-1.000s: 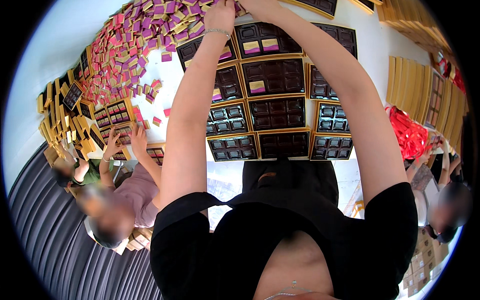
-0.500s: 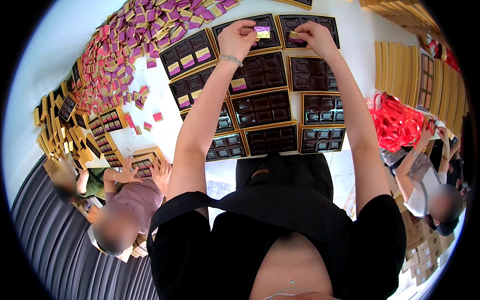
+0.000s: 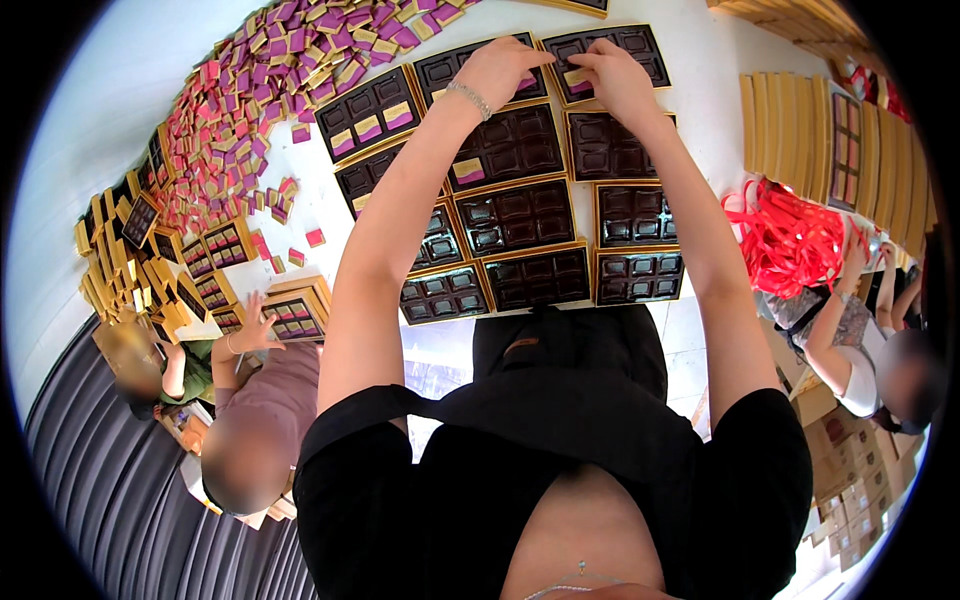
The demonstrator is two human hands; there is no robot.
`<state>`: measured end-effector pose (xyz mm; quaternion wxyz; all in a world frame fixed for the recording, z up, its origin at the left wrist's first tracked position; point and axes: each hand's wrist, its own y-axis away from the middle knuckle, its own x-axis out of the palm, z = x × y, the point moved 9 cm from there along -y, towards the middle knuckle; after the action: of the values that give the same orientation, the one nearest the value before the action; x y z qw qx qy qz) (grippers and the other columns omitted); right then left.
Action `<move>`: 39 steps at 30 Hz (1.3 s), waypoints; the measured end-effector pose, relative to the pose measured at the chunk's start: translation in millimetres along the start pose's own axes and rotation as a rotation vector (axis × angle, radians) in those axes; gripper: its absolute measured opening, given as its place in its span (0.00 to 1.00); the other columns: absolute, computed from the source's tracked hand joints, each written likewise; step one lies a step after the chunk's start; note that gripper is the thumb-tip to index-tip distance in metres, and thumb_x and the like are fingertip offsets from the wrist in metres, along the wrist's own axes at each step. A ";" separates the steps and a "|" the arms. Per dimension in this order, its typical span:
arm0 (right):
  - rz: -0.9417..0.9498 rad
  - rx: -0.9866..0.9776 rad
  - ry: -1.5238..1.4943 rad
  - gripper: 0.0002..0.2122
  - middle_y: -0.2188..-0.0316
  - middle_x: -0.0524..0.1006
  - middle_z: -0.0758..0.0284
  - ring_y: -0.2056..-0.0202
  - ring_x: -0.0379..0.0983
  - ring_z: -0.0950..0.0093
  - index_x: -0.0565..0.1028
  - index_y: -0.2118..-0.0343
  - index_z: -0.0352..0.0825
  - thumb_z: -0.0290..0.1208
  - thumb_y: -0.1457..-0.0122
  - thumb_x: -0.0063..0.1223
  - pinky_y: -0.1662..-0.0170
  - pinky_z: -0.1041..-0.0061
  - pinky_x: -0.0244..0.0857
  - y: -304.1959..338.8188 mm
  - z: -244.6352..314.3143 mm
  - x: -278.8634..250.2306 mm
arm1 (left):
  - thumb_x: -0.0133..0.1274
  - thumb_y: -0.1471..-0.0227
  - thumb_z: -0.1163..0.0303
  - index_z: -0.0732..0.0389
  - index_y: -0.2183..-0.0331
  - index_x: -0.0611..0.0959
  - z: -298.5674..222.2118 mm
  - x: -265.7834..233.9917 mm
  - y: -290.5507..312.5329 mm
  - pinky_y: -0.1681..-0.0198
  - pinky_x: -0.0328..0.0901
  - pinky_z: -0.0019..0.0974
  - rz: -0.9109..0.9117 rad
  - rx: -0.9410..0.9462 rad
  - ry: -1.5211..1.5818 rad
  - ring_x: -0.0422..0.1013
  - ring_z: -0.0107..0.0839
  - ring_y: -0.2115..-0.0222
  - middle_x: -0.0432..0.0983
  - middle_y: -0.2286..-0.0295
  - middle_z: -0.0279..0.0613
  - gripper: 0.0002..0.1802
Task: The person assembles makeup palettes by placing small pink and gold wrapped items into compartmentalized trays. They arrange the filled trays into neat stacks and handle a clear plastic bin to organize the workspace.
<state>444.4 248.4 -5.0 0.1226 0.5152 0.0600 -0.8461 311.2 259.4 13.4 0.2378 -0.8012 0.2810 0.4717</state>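
Observation:
My left hand (image 3: pixel 500 72) is over a far-row black tray box with gold edges (image 3: pixel 437 70), its fingertips drawn together and reaching right; what they hold, if anything, is hidden. A purple-and-gold wrapped piece (image 3: pixel 525 83) shows under those fingers. At the far-right box (image 3: pixel 640 57) my right hand (image 3: pixel 615 78) has its thumb and finger close together, their grip unclear. Beside it, a wrapped piece (image 3: pixel 578 84) lies in the near-left compartment. Three wrapped pieces (image 3: pixel 369 127) fill the near row of the far-left box. One more (image 3: pixel 467 171) sits in a box below my left hand.
Loose purple, pink and gold pieces (image 3: pixel 300 50) are heaped at the far left. Gold-edged boxes (image 3: pixel 785 125) stand in a row at the right, beside a red ribbon pile (image 3: pixel 785 240). Co-workers are at both sides; one person's hand (image 3: pixel 256 325) is by a filled box (image 3: pixel 296 318).
The wrapped piece raised in my left fingers no longer shows; that hand has moved right. My right hand has shifted slightly left. The co-worker at left has drawn one hand off the filled box.

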 end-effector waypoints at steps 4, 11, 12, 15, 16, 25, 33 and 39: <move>-0.190 -0.224 0.060 0.17 0.51 0.73 0.65 0.48 0.68 0.64 0.74 0.51 0.36 0.26 0.45 0.53 0.48 0.68 0.65 42.0 18.8 -15.4 | 0.48 0.45 0.68 0.59 0.50 0.74 -15.8 -5.6 42.0 0.45 0.61 0.45 -0.150 -0.161 -0.114 0.66 0.40 0.47 0.72 0.51 0.42 0.20; 0.002 -0.233 0.271 0.28 0.36 0.58 0.69 0.35 0.51 0.71 0.61 0.39 0.37 0.43 0.40 0.49 0.35 0.57 0.46 64.4 26.3 12.4 | 0.47 0.41 0.55 0.56 0.40 0.64 -23.6 26.7 75.3 0.39 0.46 0.63 0.084 -0.172 -0.282 0.52 0.35 0.38 0.55 0.39 0.38 0.31; 0.004 -0.232 0.272 0.28 0.36 0.58 0.69 0.35 0.51 0.71 0.61 0.39 0.36 0.43 0.40 0.49 0.35 0.57 0.46 62.5 27.5 11.5 | 0.47 0.41 0.55 0.56 0.40 0.64 -22.9 26.3 74.8 0.39 0.45 0.64 0.083 -0.168 -0.296 0.52 0.34 0.38 0.55 0.39 0.38 0.31; 0.006 -0.240 0.307 0.28 0.37 0.59 0.69 0.35 0.51 0.71 0.61 0.40 0.37 0.42 0.41 0.50 0.35 0.58 0.46 62.5 28.2 12.7 | 0.45 0.41 0.54 0.57 0.40 0.64 -23.5 26.0 74.2 0.39 0.43 0.66 0.080 -0.160 -0.301 0.50 0.33 0.37 0.55 0.39 0.37 0.32; 0.012 -0.238 0.332 0.28 0.37 0.58 0.69 0.35 0.51 0.71 0.61 0.39 0.37 0.42 0.41 0.50 0.35 0.58 0.46 61.6 32.0 13.7 | 0.46 0.41 0.54 0.57 0.41 0.65 -23.6 24.4 73.7 0.39 0.43 0.67 0.067 -0.159 -0.312 0.51 0.33 0.38 0.56 0.39 0.38 0.31; -0.396 -0.327 0.023 0.08 0.70 0.78 0.61 0.65 0.75 0.60 0.78 0.64 0.35 0.29 0.46 0.53 0.64 0.66 0.69 -118.1 92.7 13.3 | 0.55 0.52 0.66 0.57 0.64 0.83 116.3 -62.0 39.0 0.59 0.69 0.47 -0.484 -0.715 -0.041 0.73 0.46 0.60 0.77 0.61 0.47 0.11; -0.220 -0.072 0.203 0.12 0.63 0.74 0.52 0.59 0.74 0.59 0.72 0.60 0.32 0.31 0.46 0.50 0.61 0.62 0.72 -181.7 117.9 90.4 | 0.58 0.56 0.68 0.60 0.59 0.81 200.1 -23.0 30.4 0.62 0.71 0.43 -0.454 -0.498 -0.271 0.75 0.48 0.68 0.78 0.65 0.50 0.19; -0.313 -0.144 0.026 0.10 0.70 0.74 0.59 0.63 0.74 0.60 0.75 0.63 0.36 0.30 0.49 0.54 0.62 0.63 0.70 -138.8 106.1 35.0 | 0.55 0.51 0.81 0.60 0.53 0.80 221.8 -6.1 51.4 0.76 0.68 0.25 -0.726 -0.740 0.991 0.73 0.20 0.74 0.79 0.72 0.36 0.21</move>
<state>300.7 352.8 9.5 0.0252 0.5003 0.2013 -0.8418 136.1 366.6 -85.1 -0.0628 -0.9923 -0.1067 0.0079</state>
